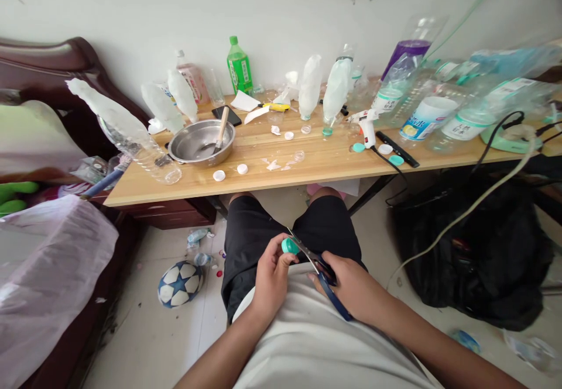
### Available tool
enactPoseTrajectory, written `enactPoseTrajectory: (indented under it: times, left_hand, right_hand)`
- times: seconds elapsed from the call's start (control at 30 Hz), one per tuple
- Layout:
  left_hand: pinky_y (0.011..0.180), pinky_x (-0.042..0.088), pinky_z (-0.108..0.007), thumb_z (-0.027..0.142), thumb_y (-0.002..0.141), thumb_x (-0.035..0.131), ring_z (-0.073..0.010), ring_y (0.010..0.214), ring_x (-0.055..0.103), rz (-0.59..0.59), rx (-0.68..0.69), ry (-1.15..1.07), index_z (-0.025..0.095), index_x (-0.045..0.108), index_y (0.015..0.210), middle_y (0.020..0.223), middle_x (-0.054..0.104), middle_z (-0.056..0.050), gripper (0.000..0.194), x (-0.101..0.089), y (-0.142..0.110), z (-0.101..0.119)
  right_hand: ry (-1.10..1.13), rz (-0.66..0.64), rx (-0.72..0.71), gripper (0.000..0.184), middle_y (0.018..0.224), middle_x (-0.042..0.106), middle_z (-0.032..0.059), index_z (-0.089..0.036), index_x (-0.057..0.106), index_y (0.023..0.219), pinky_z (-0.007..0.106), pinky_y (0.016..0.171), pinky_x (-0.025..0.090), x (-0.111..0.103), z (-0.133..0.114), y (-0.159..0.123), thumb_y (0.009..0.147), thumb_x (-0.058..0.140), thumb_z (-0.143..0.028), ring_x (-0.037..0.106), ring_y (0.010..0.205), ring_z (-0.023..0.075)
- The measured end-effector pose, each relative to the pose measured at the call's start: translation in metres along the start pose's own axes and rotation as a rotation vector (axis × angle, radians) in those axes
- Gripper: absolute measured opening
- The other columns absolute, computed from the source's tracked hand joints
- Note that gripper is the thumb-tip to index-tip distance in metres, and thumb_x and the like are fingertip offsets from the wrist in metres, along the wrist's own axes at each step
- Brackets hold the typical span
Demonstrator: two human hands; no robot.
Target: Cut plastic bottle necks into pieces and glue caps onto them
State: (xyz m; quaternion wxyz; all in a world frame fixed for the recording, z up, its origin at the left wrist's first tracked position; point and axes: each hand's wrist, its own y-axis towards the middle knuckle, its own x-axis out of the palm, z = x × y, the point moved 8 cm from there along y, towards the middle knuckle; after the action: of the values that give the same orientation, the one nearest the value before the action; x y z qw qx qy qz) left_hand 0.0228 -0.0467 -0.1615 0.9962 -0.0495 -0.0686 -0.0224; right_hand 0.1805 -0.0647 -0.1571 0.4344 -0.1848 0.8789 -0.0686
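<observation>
Over my lap, my left hand (273, 269) pinches a green bottle cap (289, 245) between thumb and fingers. Fingers of my right hand (345, 281) are wrapped round the dark blue handles of a pair of scissors (327, 281). The scissor blades are parted and point up and left, right beside the cap; whether they touch it I cannot tell. On the table ahead lie white caps (242, 168), green caps (359, 147) and scraps of white paper (273, 165).
A metal bowl (193, 134) with a brush (222, 127) stands on the table (254, 184). A white glue gun (366, 126), a yellow cutter (277, 107), a green bottle (239, 67) and several clear bottles are farther back. A ball (180, 284) and a black bag (474, 254) rest on the floor.
</observation>
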Motion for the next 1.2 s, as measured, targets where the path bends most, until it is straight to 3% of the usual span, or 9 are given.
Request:
enactPoseTrajectory:
  times: [0.3,0.47,0.5,0.63,0.73,0.87,1.03,1.2]
  left_hand:
    - [0.068,0.042,-0.026,0.041,0.093,0.051,-0.0139,0.068,0.050,0.015,-0.011,0.084,0.017,0.062,0.099,0.077,0.059,-0.001,0.028,-0.002,0.002,0.010]
    - [0.064,0.041,-0.026,0.047,0.090,0.056,-0.0125,0.064,0.050,-0.203,-0.133,-0.020,0.014,0.067,0.089,0.071,0.060,-0.002,0.035,0.009,0.001,0.010]
    - [0.064,0.042,-0.026,0.048,0.088,0.058,-0.0124,0.064,0.051,-0.194,-0.162,-0.065,0.013,0.068,0.091,0.072,0.061,-0.003,0.037,0.005,0.003,0.011]
    - [0.066,0.044,-0.026,0.048,0.085,0.064,-0.0119,0.066,0.052,0.030,-0.169,-0.200,0.013,0.066,0.109,0.076,0.062,-0.003,0.042,-0.028,0.011,0.027]
    - [0.066,0.045,-0.026,0.044,0.087,0.064,-0.0115,0.065,0.052,0.024,-0.113,-0.281,0.017,0.061,0.117,0.073,0.061,-0.001,0.041,-0.033,0.013,0.044]
    - [0.066,0.044,-0.025,0.042,0.088,0.063,-0.0107,0.064,0.053,-0.010,-0.039,-0.350,0.020,0.059,0.106,0.074,0.063,0.000,0.029,-0.022,0.007,0.051]
    - [0.067,0.044,-0.024,0.044,0.088,0.063,-0.0103,0.066,0.055,-0.039,-0.115,-0.391,0.019,0.060,0.106,0.078,0.063,0.000,0.030,0.000,-0.001,0.030]
    - [0.065,0.043,-0.024,0.046,0.089,0.060,-0.0110,0.065,0.053,-0.033,-0.110,-0.277,0.017,0.060,0.104,0.075,0.062,0.000,0.032,0.003,-0.002,0.021]
  right_hand:
    - [-0.247,0.118,0.045,0.028,0.071,0.071,0.0052,-0.023,0.049,0.069,0.029,0.056,0.026,0.002,0.005,-0.001,0.090,0.051,-0.043,0.066,0.065,0.0219]
    - [-0.266,0.062,0.064,0.031,0.066,0.069,0.0056,-0.023,0.047,0.064,0.029,0.055,0.025,-0.002,0.013,0.004,0.090,0.052,-0.039,0.066,0.065,0.0237]
    - [-0.240,0.053,0.060,0.032,0.064,0.067,0.0052,-0.023,0.046,0.064,0.028,0.054,0.025,-0.005,0.015,0.005,0.090,0.051,-0.040,0.065,0.064,0.0231]
    - [0.001,0.002,0.034,0.025,0.070,0.064,0.0021,-0.024,0.046,0.073,0.027,0.058,0.035,-0.019,0.022,0.002,0.089,0.050,-0.044,0.061,0.066,0.0201]
    - [0.129,-0.073,0.002,0.020,0.089,0.063,0.0039,-0.024,0.044,0.086,0.029,0.071,0.044,-0.020,0.018,-0.008,0.088,0.053,-0.042,0.060,0.081,0.0205]
    - [0.145,-0.089,-0.010,0.021,0.101,0.056,0.0060,-0.024,0.040,0.089,0.035,0.085,0.044,-0.016,-0.003,-0.020,0.087,0.054,-0.040,0.055,0.095,0.0218]
    - [0.106,-0.067,0.007,0.025,0.099,0.055,0.0052,-0.024,0.045,0.091,0.037,0.083,0.042,-0.010,-0.023,-0.016,0.083,0.061,-0.040,0.052,0.092,0.0235]
    - [0.043,-0.037,0.025,0.029,0.095,0.058,0.0055,-0.024,0.044,0.087,0.036,0.079,0.042,-0.011,-0.023,-0.011,0.085,0.058,-0.049,0.053,0.090,0.0242]
